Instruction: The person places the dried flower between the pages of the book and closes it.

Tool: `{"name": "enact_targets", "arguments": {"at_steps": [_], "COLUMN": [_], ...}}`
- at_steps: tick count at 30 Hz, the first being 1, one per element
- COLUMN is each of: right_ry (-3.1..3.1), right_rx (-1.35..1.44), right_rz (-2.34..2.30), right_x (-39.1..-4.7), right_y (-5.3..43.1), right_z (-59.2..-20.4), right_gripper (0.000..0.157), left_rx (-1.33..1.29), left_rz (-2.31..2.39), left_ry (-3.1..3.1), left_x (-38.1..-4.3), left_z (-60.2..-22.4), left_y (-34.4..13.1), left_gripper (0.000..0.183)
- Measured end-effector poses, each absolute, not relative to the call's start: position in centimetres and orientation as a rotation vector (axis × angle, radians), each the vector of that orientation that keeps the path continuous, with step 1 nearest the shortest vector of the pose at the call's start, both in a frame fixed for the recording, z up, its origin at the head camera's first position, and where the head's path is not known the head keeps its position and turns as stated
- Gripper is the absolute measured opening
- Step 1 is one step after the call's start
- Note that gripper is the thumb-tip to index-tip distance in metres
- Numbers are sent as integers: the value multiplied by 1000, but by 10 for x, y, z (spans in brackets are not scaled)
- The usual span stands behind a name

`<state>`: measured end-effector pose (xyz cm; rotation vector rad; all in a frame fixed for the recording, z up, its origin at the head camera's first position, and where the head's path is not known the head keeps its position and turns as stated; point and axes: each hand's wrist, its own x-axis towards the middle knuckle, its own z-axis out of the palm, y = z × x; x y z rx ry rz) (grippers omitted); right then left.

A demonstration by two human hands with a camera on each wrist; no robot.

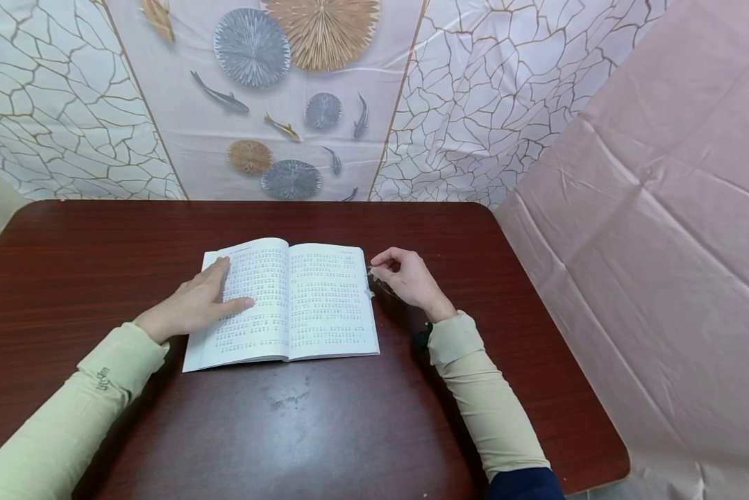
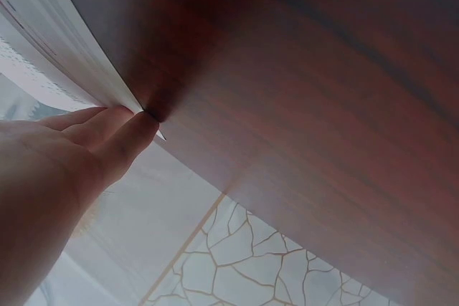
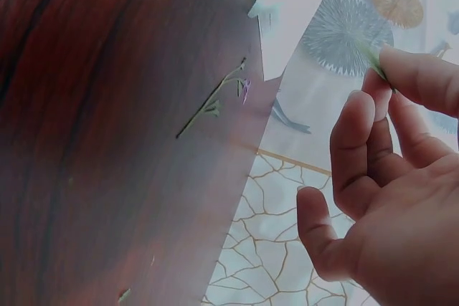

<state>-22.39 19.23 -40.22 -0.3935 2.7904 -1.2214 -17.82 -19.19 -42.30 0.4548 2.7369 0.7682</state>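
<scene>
An open book (image 1: 330, 305) with printed pages lies on the dark red table. My left hand (image 1: 193, 300) rests on its left page, fingers stretched toward the top and thumb out across the text. In the left wrist view, fingertips (image 2: 147, 123) reach the book's outer edge. Just off the right page's edge, my right hand (image 1: 408, 279) pinches a small green leaf (image 3: 374, 59) between thumb and index finger. A thin plant sprig (image 3: 211, 102) with a purple bit lies on the table beside that hand.
A pale small piece (image 1: 370, 293) sticks out at the book's right edge. Tiny green scraps (image 3: 125, 294) lie on the table (image 1: 274, 430). A patterned cloth (image 1: 486, 90) hangs behind the table, and a plain pink cloth (image 1: 680, 243) runs along its right side.
</scene>
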Motion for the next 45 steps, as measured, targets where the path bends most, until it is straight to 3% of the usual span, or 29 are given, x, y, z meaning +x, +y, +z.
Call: {"name": "enact_targets", "arguments": {"at_steps": [21,45], "right_ry": [2735,2778], "right_rx": [-375,-363], "right_rz": [-1202,-1165], "right_x": [-221,-221], "right_y": [191,173], "right_z": [-401,-407], "right_gripper": [15,7], "left_rx": [457,448], "left_rz": [772,756], "left_ry": [2736,2734], "left_x": [-178,-179], "left_z": [-424,-424], "left_y": [-193,-192], "left_gripper": [109,110]}}
